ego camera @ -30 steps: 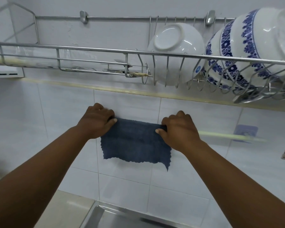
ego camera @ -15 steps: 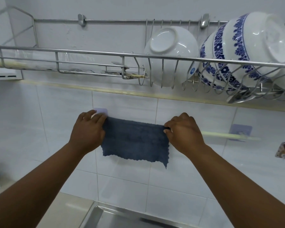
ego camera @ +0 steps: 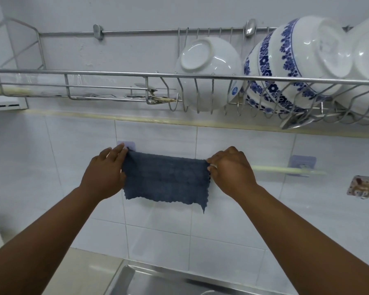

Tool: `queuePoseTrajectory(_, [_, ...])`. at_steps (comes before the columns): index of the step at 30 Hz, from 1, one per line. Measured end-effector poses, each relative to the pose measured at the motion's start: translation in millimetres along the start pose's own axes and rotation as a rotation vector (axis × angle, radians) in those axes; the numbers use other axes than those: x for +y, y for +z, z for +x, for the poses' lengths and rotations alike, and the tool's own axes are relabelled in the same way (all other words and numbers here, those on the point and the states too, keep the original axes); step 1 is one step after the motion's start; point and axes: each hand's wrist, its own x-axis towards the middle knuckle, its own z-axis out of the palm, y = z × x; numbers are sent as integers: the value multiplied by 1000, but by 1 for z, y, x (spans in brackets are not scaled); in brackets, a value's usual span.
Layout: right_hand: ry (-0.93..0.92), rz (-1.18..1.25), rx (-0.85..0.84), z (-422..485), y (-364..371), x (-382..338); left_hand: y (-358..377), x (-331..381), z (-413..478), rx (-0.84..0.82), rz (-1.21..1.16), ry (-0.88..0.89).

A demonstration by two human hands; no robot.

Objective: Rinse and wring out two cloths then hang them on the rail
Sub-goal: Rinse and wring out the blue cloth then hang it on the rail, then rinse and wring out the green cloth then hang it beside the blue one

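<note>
Both hands are at the top corners of the dark blue cloth [ego camera: 165, 177], which hangs draped over the pale rail [ego camera: 285, 169] against the white tiled wall. My left hand [ego camera: 107, 171] has its fingers extended and pressed flat along the cloth's left edge, grasping little if anything, while my right hand [ego camera: 230, 167] is curled, pinching the right top corner between thumb and fingers. Compared with a second ago, the cloth has been drawn wider and flatter along the rail, and the left rail bracket [ego camera: 126, 144] now shows above my left fingers where it was covered before. That suggests this cloth is essentially hung and only being smoothed. No second cloth is visible, so I judge it is either waiting elsewhere or yet to be rinsed at the sink [ego camera: 179, 282] below.
</note>
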Motion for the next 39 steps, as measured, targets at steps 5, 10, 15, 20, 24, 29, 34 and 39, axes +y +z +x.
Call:
queuePoseTrajectory(5, [-63,42,20,-14,-15,-2,-23,21,-9,64,-98,42])
queuePoseTrajectory(10, [-22,260,262,-74,-37,10,-20,55,-40,148,-334,-13])
queuePoseTrajectory(15, [308,496,125,-207,8,52,32,143,-132,28,-695,-177])
queuePoseTrajectory(20, [671,446,-305,-359,77,101,117,236,-242,-391,-808,-212])
queuePoseTrajectory(24, [758,323,-573,-444,101,145,169,307,-306,-753,-805,-177])
queuePoseTrajectory(29, [659,254,-725,-472,126,181,211,371,-343,-1001,-717,-81])
queuePoseTrajectory(34, [614,185,-837,-470,154,198,222,423,-338,-1082,-691,35])
queuePoseTrajectory(39, [400,44,-841,-462,152,201,229,459,-325,-1015,-786,126])
